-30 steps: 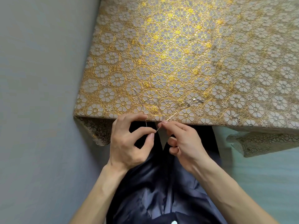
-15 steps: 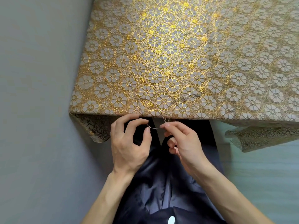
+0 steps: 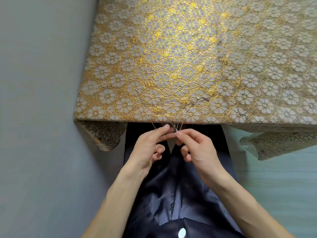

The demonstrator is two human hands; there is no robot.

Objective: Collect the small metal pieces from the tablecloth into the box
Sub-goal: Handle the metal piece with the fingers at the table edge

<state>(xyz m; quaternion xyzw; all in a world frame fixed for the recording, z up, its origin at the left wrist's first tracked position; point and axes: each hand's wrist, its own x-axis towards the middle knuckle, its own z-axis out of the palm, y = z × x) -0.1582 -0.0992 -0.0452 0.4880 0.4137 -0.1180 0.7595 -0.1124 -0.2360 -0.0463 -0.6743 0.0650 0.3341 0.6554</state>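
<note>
Standing beside the table, I note that the two hands, a moment ago held slightly apart with one thin strand slack between them, have closed up until their fingertips meet just off the near edge, at six o'clock. The left hand (image 3: 149, 148) pinches the fine chain (image 3: 175, 127) between thumb and forefinger. The right hand (image 3: 200, 150) pinches it likewise, with its other fingers curled under.

The strands now converge at the pinch, which I judge to mean the chain is being gathered or untangled rather than lifted. Collection has barely begun.

Count:
- Four strands cross the table edge towards the fingers.
- One strand ends in a small bead (image 3: 136, 90) at about ten o'clock from the hands.
- One cluster of shiny bits (image 3: 199, 99), roughly three, lies at one o'clock on the tablecloth (image 3: 171, 48).
- One separate small piece (image 3: 244, 114) lies at two o'clock, near the edge.
- Hands: two.
- Boxes: none in view, so the destination cannot be placed.

All the metal rests on or hangs from the near strip of cloth.
</note>
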